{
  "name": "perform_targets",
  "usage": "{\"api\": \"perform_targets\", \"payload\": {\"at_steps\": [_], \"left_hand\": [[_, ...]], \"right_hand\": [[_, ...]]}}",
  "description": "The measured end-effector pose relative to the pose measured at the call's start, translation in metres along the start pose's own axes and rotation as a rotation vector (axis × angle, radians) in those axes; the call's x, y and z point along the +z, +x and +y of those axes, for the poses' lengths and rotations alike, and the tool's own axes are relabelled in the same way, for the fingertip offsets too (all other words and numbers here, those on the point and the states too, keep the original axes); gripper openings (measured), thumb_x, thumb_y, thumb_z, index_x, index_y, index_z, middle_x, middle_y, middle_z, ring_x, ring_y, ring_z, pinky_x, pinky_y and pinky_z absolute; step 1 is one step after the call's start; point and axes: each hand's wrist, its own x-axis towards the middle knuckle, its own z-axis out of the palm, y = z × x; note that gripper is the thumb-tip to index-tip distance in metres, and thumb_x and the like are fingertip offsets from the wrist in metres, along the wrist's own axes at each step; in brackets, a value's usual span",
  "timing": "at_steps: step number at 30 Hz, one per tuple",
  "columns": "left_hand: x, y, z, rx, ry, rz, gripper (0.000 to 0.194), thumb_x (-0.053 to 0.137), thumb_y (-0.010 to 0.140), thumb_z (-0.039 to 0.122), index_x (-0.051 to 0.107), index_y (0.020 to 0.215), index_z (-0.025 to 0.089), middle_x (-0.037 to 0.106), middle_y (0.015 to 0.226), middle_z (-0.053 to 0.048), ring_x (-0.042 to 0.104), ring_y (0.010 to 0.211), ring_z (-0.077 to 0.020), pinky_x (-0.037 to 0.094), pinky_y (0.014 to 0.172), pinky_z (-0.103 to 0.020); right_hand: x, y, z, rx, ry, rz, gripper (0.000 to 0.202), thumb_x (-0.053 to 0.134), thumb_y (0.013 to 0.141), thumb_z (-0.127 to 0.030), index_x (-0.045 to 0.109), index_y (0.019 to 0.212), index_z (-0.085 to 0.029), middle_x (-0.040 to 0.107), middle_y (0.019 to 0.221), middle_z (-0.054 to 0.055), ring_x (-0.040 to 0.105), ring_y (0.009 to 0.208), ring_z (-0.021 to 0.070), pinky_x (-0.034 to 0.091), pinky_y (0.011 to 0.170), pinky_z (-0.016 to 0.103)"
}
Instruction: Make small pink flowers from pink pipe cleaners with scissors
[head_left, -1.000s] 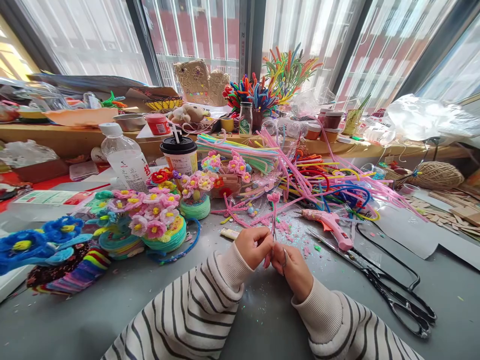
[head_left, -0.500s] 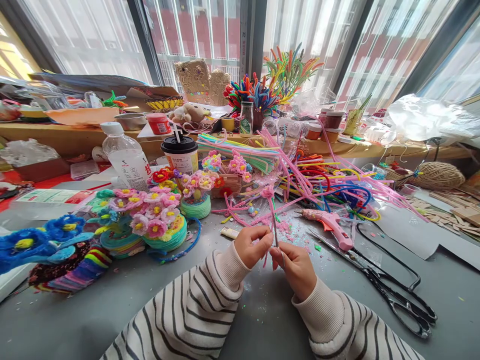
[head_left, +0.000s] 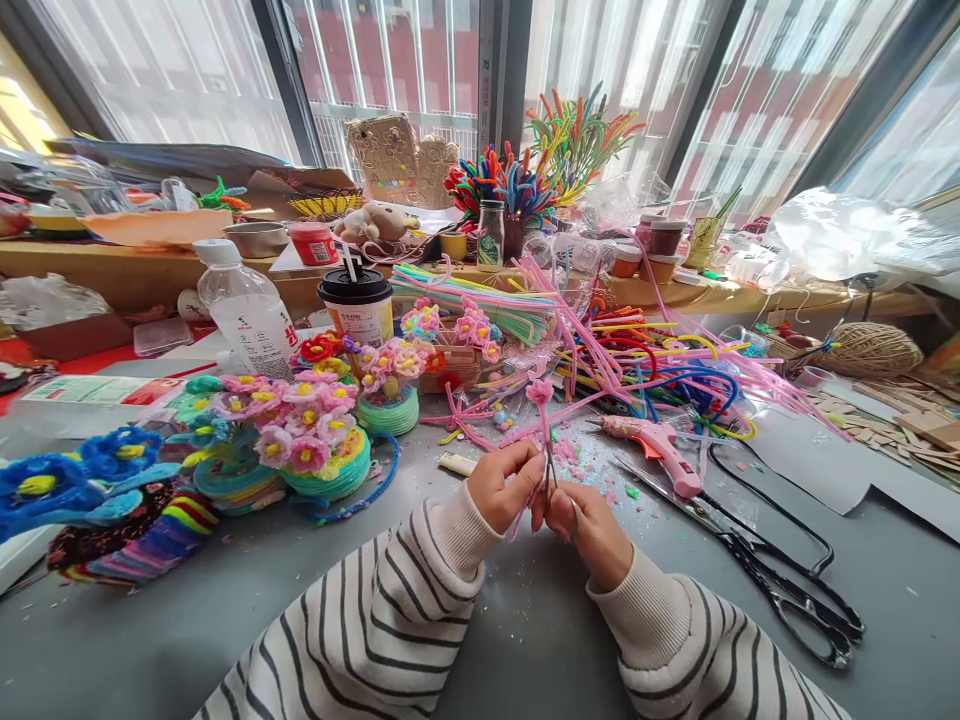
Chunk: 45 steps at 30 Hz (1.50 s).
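Note:
My left hand (head_left: 504, 487) is closed around a pink pipe cleaner (head_left: 541, 394), whose fluffy bunched end stands up above the fingers. Its thin tail hangs below them. Just to the right, my right hand (head_left: 591, 527) grips small scissors (head_left: 553, 468); their narrow blades point up and away, right beside the pink stem. The handles are mostly hidden by the fingers. Whether the blades touch the stem I cannot tell. Pink fuzz and glitter (head_left: 574, 455) lie scattered on the grey table (head_left: 517, 640) beyond my hands.
Pipe-cleaner flowers in pots (head_left: 307, 430) stand at left, near a water bottle (head_left: 244, 310) and a lidded cup (head_left: 356, 305). Loose pipe cleaners (head_left: 652, 365) heap up behind. To the right lie a pink glue gun (head_left: 664, 450), large black scissors (head_left: 795, 575) and twine (head_left: 877, 347).
The pink pipe cleaner has tilted and its tail has swung left. The small scissors have dropped slightly, and their blades look more parted. Both hands stay close together.

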Motion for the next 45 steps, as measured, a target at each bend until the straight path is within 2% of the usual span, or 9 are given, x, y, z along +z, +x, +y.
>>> {"api": "perform_targets", "payload": {"at_steps": [7,12,16,26,33,39,45], "left_hand": [[0.0,0.0,0.002,-0.021,0.056,0.01,0.023,0.033,0.075,0.028,0.036,0.054,0.016,0.038,0.038,0.006,0.034,0.037,-0.0053,0.027,0.042,-0.019],[-0.001,0.001,0.001,0.005,0.17,0.065,0.023,0.036,0.071,0.025,0.034,0.051,0.016,0.033,0.045,0.005,0.031,0.045,-0.0057,0.027,0.046,-0.019],[-0.002,0.001,0.002,-0.012,0.183,0.088,0.022,0.037,0.068,0.023,0.03,0.048,0.016,0.028,0.046,0.005,0.028,0.046,-0.0057,0.026,0.046,-0.019],[-0.003,0.001,-0.001,-0.009,0.213,0.109,0.022,0.037,0.066,0.023,0.029,0.047,0.016,0.026,0.046,0.005,0.026,0.046,-0.0056,0.025,0.046,-0.019],[-0.003,0.003,-0.001,-0.024,0.172,0.127,0.023,0.037,0.067,0.024,0.027,0.047,0.016,0.025,0.046,0.006,0.025,0.045,-0.0052,0.024,0.044,-0.019],[-0.003,0.002,-0.001,-0.063,0.056,0.096,0.028,0.034,0.072,0.031,0.032,0.049,0.016,0.032,0.042,0.006,0.03,0.042,-0.0052,0.027,0.044,-0.02],[-0.004,0.002,-0.004,-0.06,0.005,0.126,0.027,0.034,0.074,0.033,0.034,0.053,0.016,0.032,0.042,0.006,0.03,0.04,-0.0049,0.027,0.042,-0.019]], "right_hand": [[-0.001,0.001,-0.001,0.032,-0.024,-0.037,0.059,0.024,0.069,-0.062,0.052,0.053,-0.013,0.032,0.043,-0.004,0.03,0.04,0.0067,0.025,0.041,0.02],[0.001,0.0,-0.005,0.058,-0.126,-0.021,0.059,0.025,0.069,-0.062,0.051,0.051,-0.013,0.037,0.042,-0.002,0.034,0.041,0.007,0.027,0.042,0.02],[0.001,-0.001,-0.006,0.077,-0.189,0.021,0.058,0.026,0.07,-0.061,0.049,0.044,-0.013,0.037,0.039,-0.002,0.035,0.04,0.0074,0.027,0.042,0.02],[0.005,-0.003,-0.01,0.031,-0.207,0.137,0.046,0.037,0.071,-0.048,0.042,0.039,-0.016,0.043,0.036,-0.002,0.036,0.036,0.0063,0.03,0.04,0.018],[0.007,-0.003,-0.007,0.038,-0.203,0.131,0.041,0.04,0.072,-0.043,0.036,0.04,-0.017,0.047,0.039,-0.001,0.038,0.037,0.0066,0.032,0.041,0.019],[0.006,-0.002,-0.006,0.029,-0.194,0.14,0.04,0.041,0.071,-0.042,0.033,0.041,-0.018,0.046,0.038,-0.002,0.039,0.037,0.0067,0.032,0.041,0.019],[0.006,-0.002,-0.006,0.023,-0.183,0.12,0.045,0.038,0.071,-0.05,0.034,0.04,-0.017,0.044,0.038,-0.002,0.037,0.037,0.0067,0.031,0.041,0.019]]}}
